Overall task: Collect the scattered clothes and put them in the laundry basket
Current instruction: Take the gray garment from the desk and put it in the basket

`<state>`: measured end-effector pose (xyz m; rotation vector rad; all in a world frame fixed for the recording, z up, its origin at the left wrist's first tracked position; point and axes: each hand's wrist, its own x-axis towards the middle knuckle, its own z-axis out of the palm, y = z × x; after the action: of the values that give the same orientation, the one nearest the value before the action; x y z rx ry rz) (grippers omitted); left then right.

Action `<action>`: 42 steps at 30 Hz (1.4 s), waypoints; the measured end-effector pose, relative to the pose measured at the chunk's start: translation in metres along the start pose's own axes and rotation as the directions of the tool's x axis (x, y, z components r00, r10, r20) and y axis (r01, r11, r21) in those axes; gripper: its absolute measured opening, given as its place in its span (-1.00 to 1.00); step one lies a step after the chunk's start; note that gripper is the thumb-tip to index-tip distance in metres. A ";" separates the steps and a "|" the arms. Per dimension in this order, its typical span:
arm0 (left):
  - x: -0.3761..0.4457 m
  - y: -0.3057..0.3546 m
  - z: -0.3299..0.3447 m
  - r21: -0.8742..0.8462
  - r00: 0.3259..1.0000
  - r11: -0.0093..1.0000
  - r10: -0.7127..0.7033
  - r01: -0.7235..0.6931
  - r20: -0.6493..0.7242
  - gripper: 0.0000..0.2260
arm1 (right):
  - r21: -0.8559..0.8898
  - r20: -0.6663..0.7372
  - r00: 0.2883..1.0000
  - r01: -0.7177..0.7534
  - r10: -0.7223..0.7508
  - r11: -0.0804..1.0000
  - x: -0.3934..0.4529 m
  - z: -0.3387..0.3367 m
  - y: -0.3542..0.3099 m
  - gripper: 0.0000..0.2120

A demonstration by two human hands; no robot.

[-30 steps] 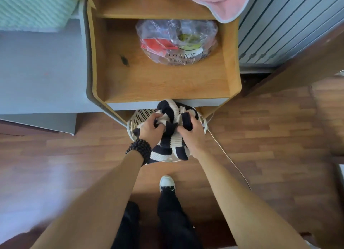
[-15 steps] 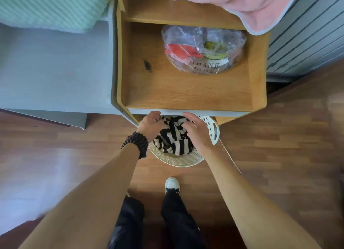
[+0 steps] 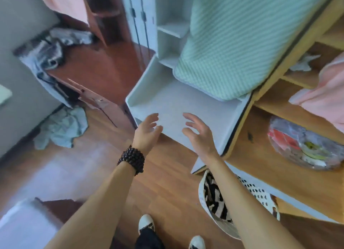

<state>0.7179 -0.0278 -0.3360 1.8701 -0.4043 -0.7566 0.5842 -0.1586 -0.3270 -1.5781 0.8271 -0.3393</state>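
The white laundry basket [image 3: 259, 193] stands on the wooden floor at the lower right, partly under my right forearm. A black-and-white striped garment [image 3: 214, 198] lies inside it. My left hand [image 3: 148, 134], with a dark bead bracelet at the wrist, is raised empty with fingers spread. My right hand [image 3: 200, 135] is beside it, also empty and spread. A pale green garment [image 3: 62, 127] lies crumpled on the floor at the left. A grey and dark garment [image 3: 48, 57] hangs over a brown cabinet at the upper left. A pink cloth [image 3: 323, 98] lies on the wooden shelf at the right.
A white shelf [image 3: 178, 103] is right in front of my hands, with a green quilted cover [image 3: 242, 38] above it. A wooden shelf unit [image 3: 260, 153] holds a clear plastic bag [image 3: 305, 148]. My two shoes show at the bottom edge.
Both hands let go of the striped garment, which now lies in the basket, and rose away empty. The view swung left, bringing the cabinet and the floor clothes into sight.
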 end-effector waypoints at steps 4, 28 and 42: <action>0.002 0.011 -0.123 -0.007 0.986 0.998 0.055 -0.056 -0.157 -0.62 | -0.019 0.113 0.989 0.099 -0.097 0.995 0.018 0.105 -0.065 -0.53; 0.143 0.023 -0.539 0.151 0.841 0.984 0.160 -0.095 -0.516 -0.54 | 0.048 0.504 0.795 0.363 -0.336 0.931 0.204 0.506 -0.271 -0.51; 0.316 0.023 -0.671 0.205 0.908 0.975 0.163 -0.088 -0.386 -0.51 | -0.073 0.441 0.854 0.339 -0.274 0.938 0.346 0.636 -0.327 -0.51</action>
<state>1.4004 0.2453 -0.2348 2.0890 -0.3344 -0.2398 1.3373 0.0719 -0.2250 -1.8422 0.2608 -0.1487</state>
